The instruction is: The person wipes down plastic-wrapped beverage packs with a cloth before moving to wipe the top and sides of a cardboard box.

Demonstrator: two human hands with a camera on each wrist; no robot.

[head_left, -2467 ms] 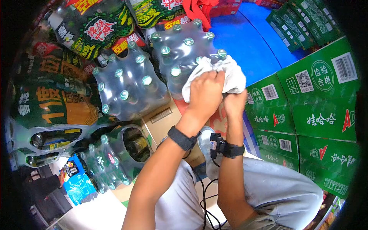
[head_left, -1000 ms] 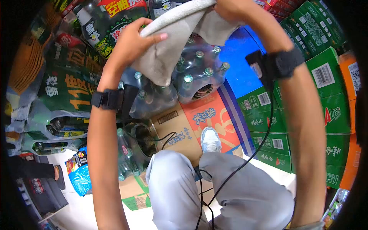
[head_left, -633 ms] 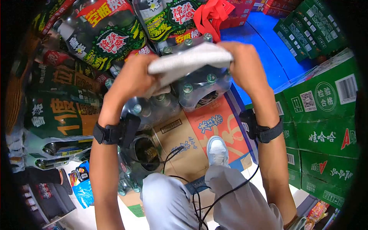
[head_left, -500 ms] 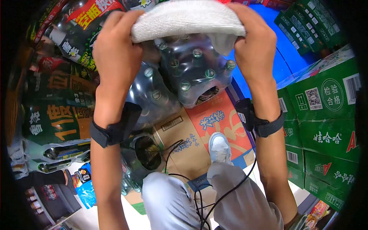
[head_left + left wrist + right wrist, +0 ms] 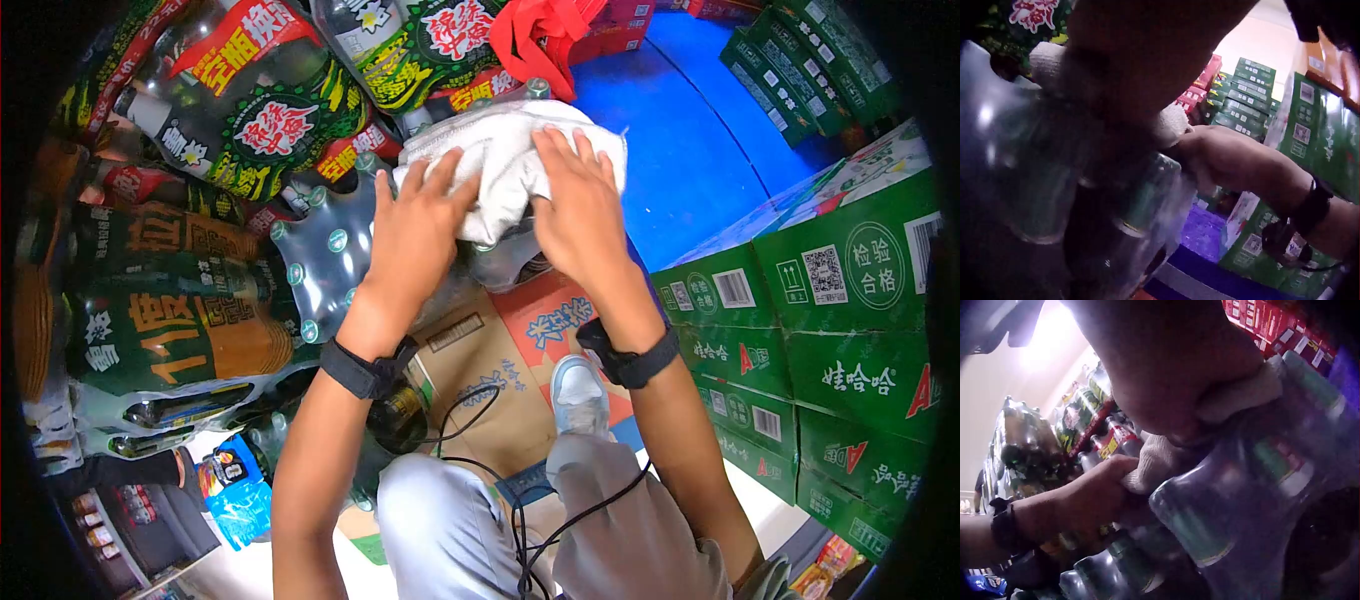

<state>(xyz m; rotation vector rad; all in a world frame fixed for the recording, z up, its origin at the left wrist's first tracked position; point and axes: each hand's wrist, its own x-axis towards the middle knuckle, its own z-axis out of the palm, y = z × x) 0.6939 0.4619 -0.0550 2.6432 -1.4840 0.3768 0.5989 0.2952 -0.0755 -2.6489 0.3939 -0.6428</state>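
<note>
A white ribbed cloth [image 5: 500, 150] lies bunched over a shrink-wrapped pack of green-capped bottles [image 5: 505, 262], hiding most of their tops. On its left side rests my left hand [image 5: 418, 228], fingers spread and fairly straight. My right hand [image 5: 582, 215] presses the right part of the cloth, its fingers extended forward. In the right wrist view, the cloth [image 5: 1163, 464] shows under the left hand [image 5: 1100, 490], right beside the wrapped bottles [image 5: 1191, 519]. The left wrist view shows the right hand [image 5: 1222, 156] at the cloth's edge [image 5: 1172, 125].
Another wrapped bottle pack [image 5: 335, 245] stands left of the covered one. Large bottle packs [image 5: 270, 130] rise behind, with a red bag [image 5: 545, 40]. Right are a blue surface [image 5: 680, 150] and stacked green cartons [image 5: 840, 290]. Black cables [image 5: 590, 525] hang over the legs.
The cloth was bunched on the pack, then lifted and stretched between both hands. Now it is down on the bottle tops again, and the fingers have straightened on it.
</note>
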